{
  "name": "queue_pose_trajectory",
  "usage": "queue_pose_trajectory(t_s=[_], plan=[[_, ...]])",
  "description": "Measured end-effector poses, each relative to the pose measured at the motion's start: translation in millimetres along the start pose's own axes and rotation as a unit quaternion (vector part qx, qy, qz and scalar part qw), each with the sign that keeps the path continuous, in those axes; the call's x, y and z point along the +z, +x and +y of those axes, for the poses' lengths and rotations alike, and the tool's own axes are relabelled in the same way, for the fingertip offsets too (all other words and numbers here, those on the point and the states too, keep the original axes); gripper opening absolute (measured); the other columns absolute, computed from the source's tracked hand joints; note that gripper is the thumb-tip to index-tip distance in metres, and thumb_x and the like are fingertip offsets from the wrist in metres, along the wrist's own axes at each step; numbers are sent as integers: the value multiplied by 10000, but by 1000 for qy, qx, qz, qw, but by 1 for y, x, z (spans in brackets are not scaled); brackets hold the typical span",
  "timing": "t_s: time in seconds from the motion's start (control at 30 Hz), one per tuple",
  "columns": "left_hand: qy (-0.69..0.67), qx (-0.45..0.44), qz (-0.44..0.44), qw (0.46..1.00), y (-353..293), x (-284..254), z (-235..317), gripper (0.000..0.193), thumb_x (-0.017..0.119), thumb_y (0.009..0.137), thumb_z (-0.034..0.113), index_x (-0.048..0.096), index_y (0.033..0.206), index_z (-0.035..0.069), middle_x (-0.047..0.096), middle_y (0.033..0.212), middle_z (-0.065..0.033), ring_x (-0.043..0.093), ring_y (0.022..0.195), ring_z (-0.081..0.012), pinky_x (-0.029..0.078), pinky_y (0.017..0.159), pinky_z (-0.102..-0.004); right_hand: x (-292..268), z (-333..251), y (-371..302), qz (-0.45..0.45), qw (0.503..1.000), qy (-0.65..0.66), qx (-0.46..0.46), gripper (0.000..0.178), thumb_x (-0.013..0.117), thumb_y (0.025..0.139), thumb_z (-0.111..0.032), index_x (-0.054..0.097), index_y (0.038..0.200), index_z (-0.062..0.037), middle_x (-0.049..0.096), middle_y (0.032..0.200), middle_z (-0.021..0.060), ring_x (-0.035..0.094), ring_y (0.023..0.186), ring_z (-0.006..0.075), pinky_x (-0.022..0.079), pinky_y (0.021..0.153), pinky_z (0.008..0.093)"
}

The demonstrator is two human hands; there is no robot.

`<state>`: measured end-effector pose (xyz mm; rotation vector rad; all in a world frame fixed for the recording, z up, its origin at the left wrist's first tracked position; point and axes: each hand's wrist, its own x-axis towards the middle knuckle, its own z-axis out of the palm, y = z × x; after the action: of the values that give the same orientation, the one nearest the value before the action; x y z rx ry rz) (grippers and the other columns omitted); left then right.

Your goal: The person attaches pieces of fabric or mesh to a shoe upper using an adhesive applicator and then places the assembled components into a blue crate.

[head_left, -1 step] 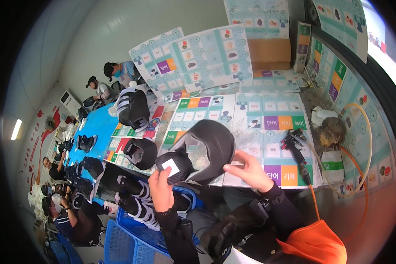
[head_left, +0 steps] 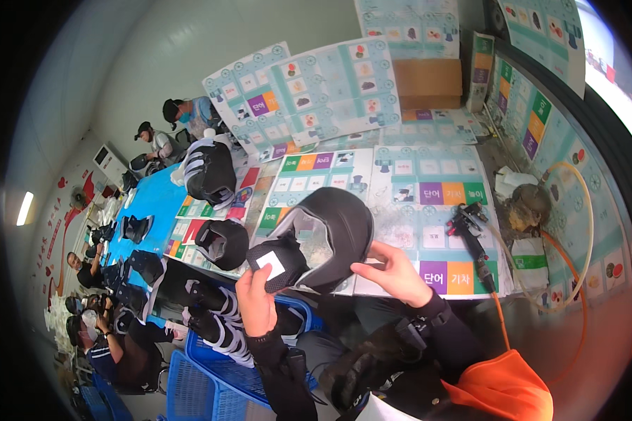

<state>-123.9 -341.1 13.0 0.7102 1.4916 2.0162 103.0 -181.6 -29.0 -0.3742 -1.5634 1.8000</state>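
Note:
Between my hands, above the table's front edge, is a black curved padded piece (head_left: 345, 235) with a grey lining and a wide opening in its middle. A textured black flap at its left end carries a white square label (head_left: 270, 262). My left hand (head_left: 257, 298) pinches this flap from below, its thumb by the label. At the lower right edge of the piece, my right hand (head_left: 400, 274) grips with thumb and fingers. A similar smaller-looking black piece (head_left: 221, 244) lies on the table to the left, and behind it stands a stack of black-and-grey pieces (head_left: 211, 172).
A spray gun (head_left: 468, 235) with an orange hose lies on the table's right side, near a dirty round container (head_left: 530, 203). Printed boards (head_left: 337, 91) lean at the back. Blue baskets (head_left: 189, 386) hold more pieces below left. Co-workers (head_left: 189, 116) sit along a blue table (head_left: 151, 200).
The view has shifted very slightly. My grip and the black piece look almost the same.

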Motion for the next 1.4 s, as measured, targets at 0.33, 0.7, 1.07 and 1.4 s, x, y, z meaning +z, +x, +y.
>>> queue_pose_trajectory(t_s=[0.33, 0.7, 1.07, 1.4], plan=[[83, -22, -86, 993, 69, 24, 15, 280, 604, 1008, 190, 657, 1176, -27, 726, 1076, -100, 724, 932, -196, 633, 741, -347, -134, 33, -29, 311, 666, -676, 40, 543, 701, 734, -43, 538, 1241, 63, 528, 1247, 217, 510, 1203, 423, 483, 996, 564], [205, -95, -94, 970, 180, 113, -95, 330, 628, 944, 139, 629, 1021, -181, 646, 924, -161, 696, 739, -254, 679, 657, -369, -182, 28, -38, 378, 740, -551, 79, 314, 694, 779, -127, 629, 1019, 65, 659, 981, 242, 636, 1009, 412, 519, 879, 489], [242, -95, -138, 956, 176, 127, -90, 331, 644, 949, 172, 612, 1035, -146, 672, 933, -162, 712, 811, -253, 668, 698, -378, -91, -3, -45, 204, 961, -183, 19, 141, 674, 811, -122, 658, 875, 3, 603, 669, 177, 595, 599, 333, 474, 616, 400], [248, -89, -147, 953, 182, 119, -91, 336, 634, 974, 187, 615, 1043, -142, 676, 944, -151, 711, 819, -248, 671, 714, -382, -84, -15, -61, 150, 955, -245, 72, 187, 647, 809, -124, 673, 925, 21, 633, 750, 252, 633, 764, 467, 494, 668, 447]])
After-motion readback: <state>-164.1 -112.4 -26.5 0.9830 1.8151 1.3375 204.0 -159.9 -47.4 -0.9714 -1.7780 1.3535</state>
